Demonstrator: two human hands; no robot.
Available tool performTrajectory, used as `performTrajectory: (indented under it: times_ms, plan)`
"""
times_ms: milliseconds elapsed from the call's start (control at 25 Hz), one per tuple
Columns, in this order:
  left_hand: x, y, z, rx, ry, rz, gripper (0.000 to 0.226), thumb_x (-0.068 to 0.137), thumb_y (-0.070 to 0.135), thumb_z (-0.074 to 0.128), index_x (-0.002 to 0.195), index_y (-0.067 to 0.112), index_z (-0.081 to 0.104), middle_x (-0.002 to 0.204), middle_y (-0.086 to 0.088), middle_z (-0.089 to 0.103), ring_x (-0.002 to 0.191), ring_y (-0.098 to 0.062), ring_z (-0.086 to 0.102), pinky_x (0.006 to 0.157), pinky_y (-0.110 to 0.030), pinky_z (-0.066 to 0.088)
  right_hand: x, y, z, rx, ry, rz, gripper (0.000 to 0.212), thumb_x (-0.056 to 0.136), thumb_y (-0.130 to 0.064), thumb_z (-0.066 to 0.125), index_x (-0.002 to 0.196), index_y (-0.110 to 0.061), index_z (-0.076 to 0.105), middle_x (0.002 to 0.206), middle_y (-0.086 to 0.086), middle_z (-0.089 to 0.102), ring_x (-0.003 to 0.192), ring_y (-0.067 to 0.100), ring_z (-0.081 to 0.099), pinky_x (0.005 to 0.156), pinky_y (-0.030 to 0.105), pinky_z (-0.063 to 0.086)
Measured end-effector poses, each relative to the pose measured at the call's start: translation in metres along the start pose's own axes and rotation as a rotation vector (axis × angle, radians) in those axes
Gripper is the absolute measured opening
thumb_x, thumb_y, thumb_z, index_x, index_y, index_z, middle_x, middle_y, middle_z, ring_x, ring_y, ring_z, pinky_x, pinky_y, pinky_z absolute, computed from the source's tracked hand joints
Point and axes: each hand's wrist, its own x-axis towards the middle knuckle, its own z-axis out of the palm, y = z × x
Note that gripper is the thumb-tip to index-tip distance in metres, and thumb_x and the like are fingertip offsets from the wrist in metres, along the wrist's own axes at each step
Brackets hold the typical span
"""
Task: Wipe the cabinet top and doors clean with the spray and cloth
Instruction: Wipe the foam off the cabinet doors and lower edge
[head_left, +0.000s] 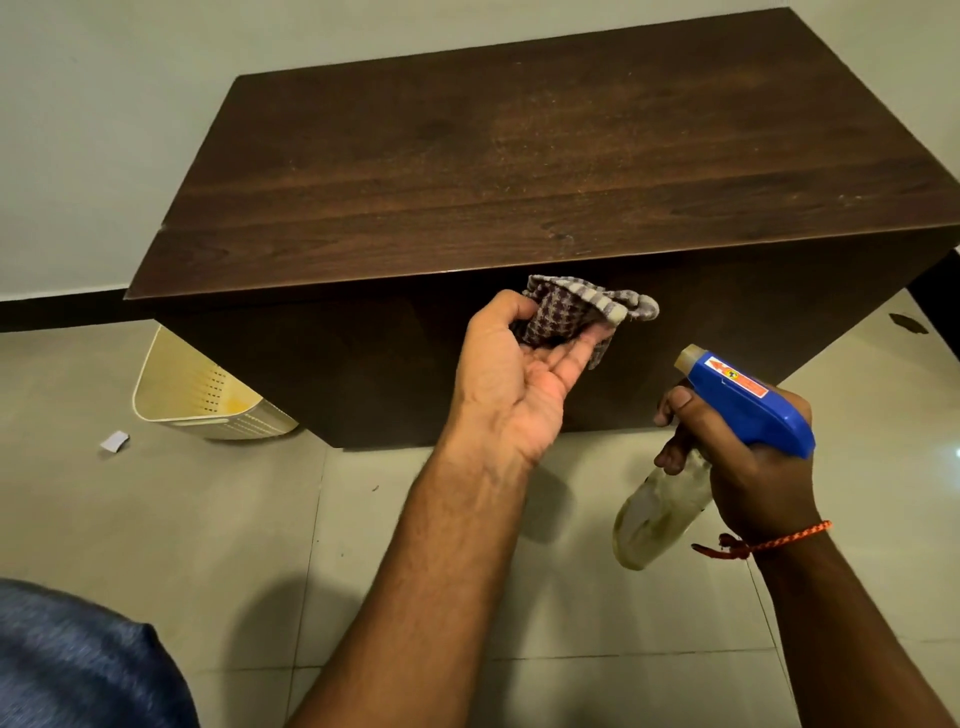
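While the left hand (511, 379) sits palm-up in front of the cabinet's dark front face (374, 374), its thumb and curled fingers pinch a bunched checked cloth (574, 312) just under the front edge of the cabinet top (519, 156). Cloth is close to the front face; contact cannot be told from this angle. Right hand (753, 483) is wrapped around a spray bottle (753, 410): blue trigger head up, nozzle aimed up and left toward the cabinet front, clear body tilted down and left over the floor. 2 fingertips curl round the front of the bottle's neck, below the nozzle. An orange thread bracelet (769, 543) circles that wrist. Cabinet top is brown wood grain with a pale dusty film across its middle and right part. Front is in shadow; door seams not readable. Cabinet stands against a pale wall (104, 130) on a grey tiled floor (208, 519). 1 cream perforated plastic basket (202, 395) sits at the cabinet's left front corner, with 1 small paper scrap (114, 442) on the tiles to its left. Blue fabric (78, 665) fills the lower-left corner.
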Motion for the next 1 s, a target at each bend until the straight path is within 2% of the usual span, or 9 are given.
performTrajectory:
  times_ms: [160,240,320,440,520,640,760,880,1000]
  plan:
    - [-0.011,0.020,0.001,-0.040,-0.102,-0.078,0.039,0.096,0.003,0.049,0.130,-0.015,0.050,0.132,-0.047,0.053,0.117,-0.060,0.058,0.089,-0.049,0.060,0.003,-0.001,0.011,-0.014,-0.028,0.001,0.018,0.089,-0.022,0.061,0.086,-0.004,0.066,0.073,0.005,0.070,0.047,0.023,0.063,0.051,0.033,0.058]
    - [-0.017,0.040,-0.003,-0.003,-0.138,-0.067,0.048,0.096,0.010,0.050,0.137,-0.015,0.050,0.133,-0.045,0.054,0.110,-0.055,0.064,0.078,-0.042,0.064,0.006,-0.001,0.017,-0.009,-0.050,-0.006,0.018,0.088,-0.021,0.061,0.086,-0.003,0.066,0.076,0.008,0.070,0.047,0.024,0.063,0.050,0.034,0.058]
    - [-0.025,0.063,-0.010,0.097,-0.154,-0.024,0.047,0.099,0.021,0.047,0.127,-0.012,0.062,0.131,-0.041,0.058,0.097,-0.049,0.072,0.071,-0.036,0.066,0.009,-0.002,0.023,0.000,-0.070,-0.014,0.018,0.089,-0.019,0.062,0.086,-0.002,0.066,0.076,0.009,0.070,0.047,0.026,0.063,0.049,0.036,0.058]
    - [-0.040,0.098,-0.032,0.100,-0.088,0.050,0.046,0.090,0.024,0.050,0.105,-0.013,0.074,0.119,-0.038,0.066,0.079,-0.040,0.077,0.058,-0.034,0.064,0.012,0.000,0.032,0.035,-0.118,-0.002,0.020,0.091,-0.021,0.066,0.088,-0.002,0.066,0.077,0.009,0.070,0.048,0.025,0.064,0.048,0.038,0.058]
    - [-0.043,0.127,-0.062,-0.006,-0.001,0.165,0.047,0.087,0.024,0.050,0.111,-0.009,0.073,0.112,-0.031,0.072,0.077,-0.036,0.078,0.054,-0.033,0.062,0.013,0.001,0.039,0.052,-0.150,-0.002,0.027,0.090,-0.030,0.070,0.089,-0.004,0.066,0.077,0.009,0.070,0.048,0.025,0.064,0.048,0.037,0.058]
    - [-0.045,0.168,-0.109,-0.164,0.155,0.359,0.051,0.103,0.032,0.037,0.133,0.002,0.066,0.109,-0.021,0.076,0.081,-0.033,0.079,0.054,-0.031,0.062,0.015,0.003,0.050,0.057,-0.205,0.009,0.024,0.091,-0.028,0.068,0.088,-0.005,0.066,0.077,0.011,0.070,0.048,0.026,0.065,0.048,0.040,0.059]
    - [-0.049,0.183,-0.128,-0.090,0.284,0.501,0.059,0.107,0.039,0.024,0.123,0.005,0.069,0.104,-0.018,0.078,0.083,-0.032,0.079,0.056,-0.032,0.063,0.018,0.001,0.063,0.074,-0.266,-0.006,0.026,0.090,-0.031,0.067,0.086,-0.006,0.066,0.075,0.011,0.070,0.048,0.027,0.065,0.049,0.040,0.058]
    - [-0.052,0.185,-0.120,0.159,0.302,0.520,0.061,0.106,0.048,0.025,0.114,0.004,0.067,0.105,-0.023,0.077,0.093,-0.039,0.077,0.073,-0.042,0.065,0.023,-0.004,0.072,0.108,-0.289,-0.037,0.027,0.088,-0.034,0.063,0.083,-0.008,0.066,0.072,0.011,0.069,0.048,0.027,0.065,0.050,0.036,0.058]
    - [-0.039,0.175,-0.111,0.548,0.402,0.457,0.050,0.103,0.033,0.029,0.106,0.000,0.066,0.105,-0.022,0.075,0.098,-0.038,0.074,0.092,-0.046,0.058,0.024,-0.005,0.076,0.126,-0.300,-0.034,0.024,0.087,-0.035,0.063,0.082,-0.012,0.066,0.073,0.013,0.069,0.048,0.027,0.064,0.050,0.034,0.058]
